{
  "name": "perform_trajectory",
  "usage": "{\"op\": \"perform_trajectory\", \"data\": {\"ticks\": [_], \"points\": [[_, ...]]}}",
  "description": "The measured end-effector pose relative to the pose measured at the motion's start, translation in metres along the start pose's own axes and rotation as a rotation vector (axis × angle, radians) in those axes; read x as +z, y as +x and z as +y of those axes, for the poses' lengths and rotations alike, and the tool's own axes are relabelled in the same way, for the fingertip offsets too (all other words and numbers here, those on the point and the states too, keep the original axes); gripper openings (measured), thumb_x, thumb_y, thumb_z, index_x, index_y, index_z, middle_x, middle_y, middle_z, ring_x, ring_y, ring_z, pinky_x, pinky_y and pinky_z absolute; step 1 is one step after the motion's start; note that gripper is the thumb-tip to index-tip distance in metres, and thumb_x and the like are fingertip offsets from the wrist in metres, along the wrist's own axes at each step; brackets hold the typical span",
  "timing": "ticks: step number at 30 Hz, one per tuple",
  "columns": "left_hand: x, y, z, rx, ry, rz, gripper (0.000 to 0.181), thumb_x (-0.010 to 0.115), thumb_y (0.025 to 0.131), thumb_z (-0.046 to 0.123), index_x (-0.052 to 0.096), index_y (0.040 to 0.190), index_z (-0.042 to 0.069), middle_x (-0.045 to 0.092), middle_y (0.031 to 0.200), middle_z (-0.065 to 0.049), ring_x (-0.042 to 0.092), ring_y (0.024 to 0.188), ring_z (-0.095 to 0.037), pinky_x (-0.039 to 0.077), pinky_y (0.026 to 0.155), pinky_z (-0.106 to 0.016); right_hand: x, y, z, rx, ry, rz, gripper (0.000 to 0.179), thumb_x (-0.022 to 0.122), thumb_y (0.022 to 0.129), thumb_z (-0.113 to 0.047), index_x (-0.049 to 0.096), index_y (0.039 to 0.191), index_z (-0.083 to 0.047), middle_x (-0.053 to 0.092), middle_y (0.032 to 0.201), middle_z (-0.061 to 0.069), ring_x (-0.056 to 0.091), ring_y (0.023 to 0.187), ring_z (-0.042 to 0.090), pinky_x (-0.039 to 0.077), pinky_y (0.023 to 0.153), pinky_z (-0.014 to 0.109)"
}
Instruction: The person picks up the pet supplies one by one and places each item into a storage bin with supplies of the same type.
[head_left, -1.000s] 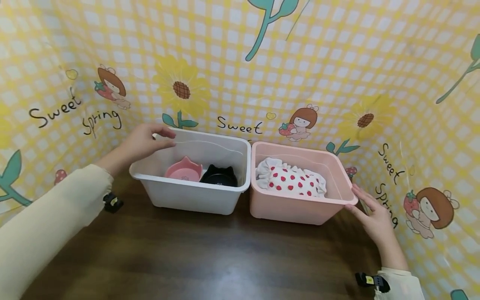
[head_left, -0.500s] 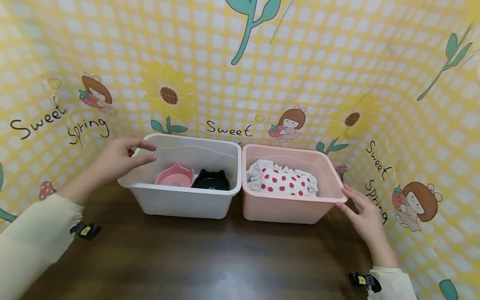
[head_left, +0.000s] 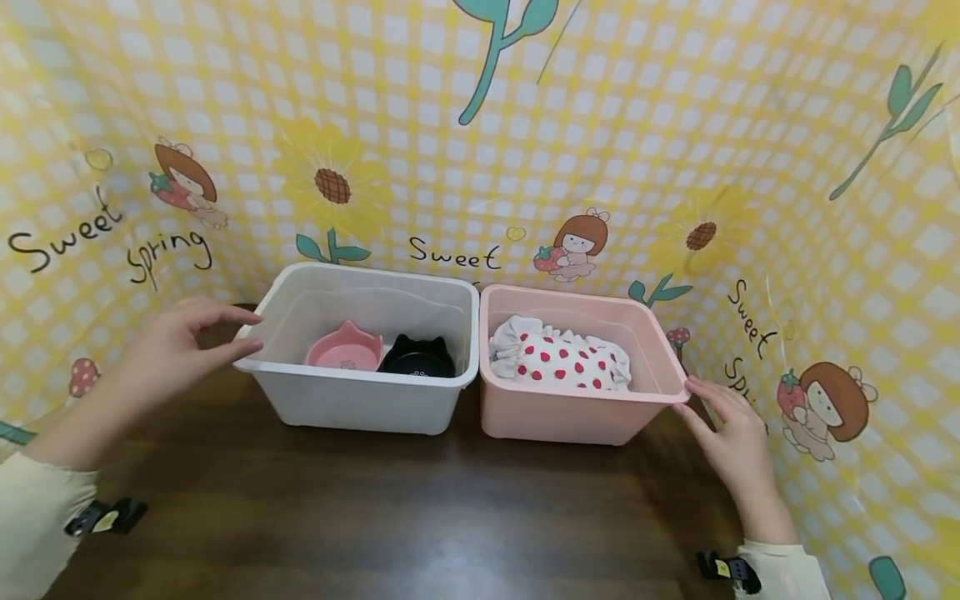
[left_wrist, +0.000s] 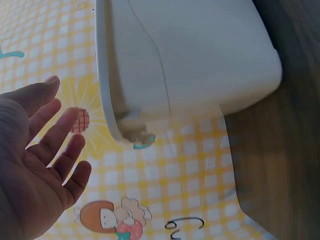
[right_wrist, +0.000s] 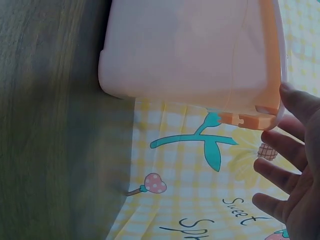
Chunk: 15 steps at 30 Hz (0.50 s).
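My left hand (head_left: 176,354) is just left of the white bin (head_left: 360,404), its thumb and fingers spread apart. In the left wrist view a gap separates that hand (left_wrist: 45,155) from the bin's rim. Inside this bin lie a pink cat-eared dish (head_left: 347,346) and a black cat-eared dish (head_left: 417,357). Beside it stands the pink bin (head_left: 562,417), holding a ruffled white cloth item (head_left: 566,357) printed with red spots. At its right front corner, my right hand (head_left: 731,442) touches the rim with thumb and forefinger, the other fingers (right_wrist: 274,175) extended loosely.
Both bins stand side by side on a dark wooden table (head_left: 360,517). A yellow checked cloth (head_left: 420,108) with flowers and cartoon figures rises behind them and at both sides.
My left hand has moved left and down, from over the white bin's left end to outside its rim. The head view has shifted slightly. My right hand keeps its place at the pink rim.
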<state>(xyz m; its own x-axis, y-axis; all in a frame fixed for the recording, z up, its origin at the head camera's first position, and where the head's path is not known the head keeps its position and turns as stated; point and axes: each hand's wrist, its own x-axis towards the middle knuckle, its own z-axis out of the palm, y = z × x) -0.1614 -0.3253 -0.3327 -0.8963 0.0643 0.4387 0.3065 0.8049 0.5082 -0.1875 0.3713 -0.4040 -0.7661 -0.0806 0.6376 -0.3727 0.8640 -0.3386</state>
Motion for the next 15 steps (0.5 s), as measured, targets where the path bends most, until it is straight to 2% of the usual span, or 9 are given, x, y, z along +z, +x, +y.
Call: {"op": "perform_trajectory", "data": {"ticks": [2,5,7,9,11,13,15], "points": [[-0.005,-0.006,-0.003,-0.02,0.013,0.004,0.027,0.085,0.086,0.028,0.078,0.111,0.019,0.071,0.11,-0.009,0.044,0.098,0.006,0.035,0.079,-0.019,-0.002,-0.001,-0.001,-0.009,-0.009,0.016,0.044,0.088,0.08,-0.012,0.074,0.122,-0.009,0.072,0.124,0.017,0.061,0.12,0.039,0.044,0.103,0.054],[-0.009,-0.015,-0.009,-0.047,0.022,0.01,0.027,0.084,0.086,0.029,0.077,0.11,0.018,0.07,0.113,-0.009,0.043,0.1,0.009,0.035,0.08,-0.019,-0.006,-0.005,-0.001,-0.018,-0.013,0.034,0.042,0.087,0.08,-0.009,0.075,0.121,-0.009,0.073,0.121,0.017,0.062,0.118,0.039,0.044,0.107,0.037],[-0.011,-0.021,-0.013,-0.069,0.03,0.015,0.027,0.085,0.086,0.03,0.077,0.11,0.019,0.07,0.114,-0.009,0.041,0.1,0.013,0.034,0.08,-0.018,-0.008,-0.006,0.0,-0.02,-0.021,0.041,0.04,0.086,0.082,-0.01,0.075,0.12,-0.01,0.073,0.119,0.017,0.062,0.116,0.038,0.043,0.106,0.031],[-0.013,-0.027,-0.017,-0.08,0.044,0.021,0.027,0.085,0.086,0.029,0.077,0.11,0.02,0.07,0.114,-0.01,0.039,0.098,0.015,0.033,0.078,-0.018,-0.009,-0.007,-0.001,-0.021,-0.027,0.044,0.038,0.085,0.083,-0.011,0.075,0.12,-0.01,0.073,0.119,0.017,0.063,0.116,0.038,0.044,0.105,0.033],[-0.014,-0.032,-0.022,-0.088,0.057,0.02,0.028,0.085,0.086,0.029,0.077,0.11,0.018,0.07,0.116,-0.014,0.038,0.099,0.015,0.033,0.077,-0.018,-0.011,-0.007,-0.001,-0.018,-0.037,0.041,0.036,0.084,0.085,-0.012,0.075,0.12,-0.01,0.073,0.118,0.017,0.063,0.116,0.038,0.045,0.1,0.045],[-0.016,-0.038,-0.027,-0.091,0.081,0.022,0.029,0.086,0.085,0.029,0.077,0.11,0.018,0.07,0.116,-0.016,0.037,0.099,0.014,0.037,0.077,-0.022,-0.012,-0.007,-0.001,-0.011,-0.038,0.028,0.035,0.083,0.086,-0.013,0.075,0.12,-0.01,0.073,0.119,0.017,0.062,0.116,0.038,0.045,0.096,0.052],[-0.017,-0.043,-0.032,-0.079,0.108,0.025,0.03,0.087,0.084,0.028,0.077,0.11,0.016,0.07,0.114,-0.019,0.042,0.098,0.007,0.042,0.074,-0.029,-0.013,-0.007,-0.001,-0.007,-0.034,0.007,0.034,0.082,0.087,-0.013,0.075,0.12,-0.009,0.073,0.119,0.018,0.061,0.115,0.039,0.045,0.095,0.056]]}}
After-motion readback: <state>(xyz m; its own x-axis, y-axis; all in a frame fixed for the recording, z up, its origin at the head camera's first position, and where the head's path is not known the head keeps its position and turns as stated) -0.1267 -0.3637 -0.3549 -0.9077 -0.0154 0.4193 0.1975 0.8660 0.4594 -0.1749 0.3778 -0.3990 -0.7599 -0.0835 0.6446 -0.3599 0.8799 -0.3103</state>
